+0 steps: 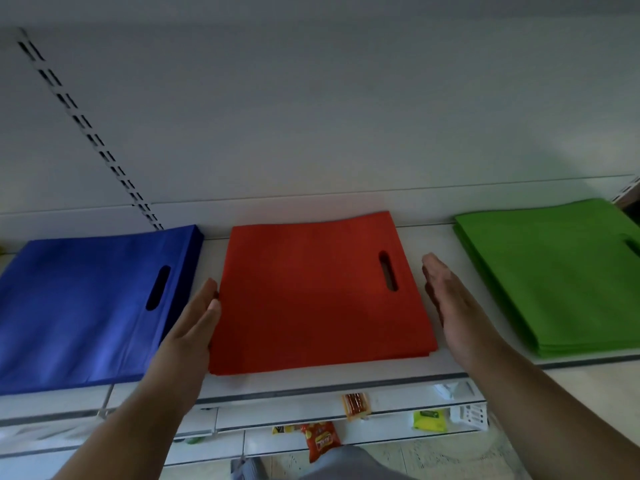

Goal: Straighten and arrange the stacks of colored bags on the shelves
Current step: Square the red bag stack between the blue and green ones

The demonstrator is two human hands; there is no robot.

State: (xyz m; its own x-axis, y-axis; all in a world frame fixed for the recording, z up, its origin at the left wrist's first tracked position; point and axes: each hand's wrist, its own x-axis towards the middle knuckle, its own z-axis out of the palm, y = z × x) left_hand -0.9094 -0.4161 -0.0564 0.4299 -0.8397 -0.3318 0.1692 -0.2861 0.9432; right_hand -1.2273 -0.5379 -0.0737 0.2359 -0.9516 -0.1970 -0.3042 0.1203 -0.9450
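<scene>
- No brand or label shows on any of the bags; the one packet with print, an orange snack packet (320,439) on a lower shelf at 6 o'clock, is too blurred to read.
- The red stack (317,292) of flat bags lies at the middle of the white shelf (443,230), its slot handle cut-out toward 3 o'clock; the edges look nearly flush, with a few layers peeking out at the 5 o'clock corner.
- The blue stack (83,306) lies at 9 o'clock of the red one, apart from it, with a dark slot handle on its right side.
- The green stack (554,275) lies at 3 o'clock, well apart, its layers slightly stepped along the near edge.
- The left hand (194,323) has straight fingers laid flat against the red stack's left edge, holding nothing.
- The right hand (453,306) is flat with fingers together, just beside the red stack's right edge; contact cannot be told.
- A yellow-green packet (428,420) and a sausage packet (355,405) lie on the lower shelves.
</scene>
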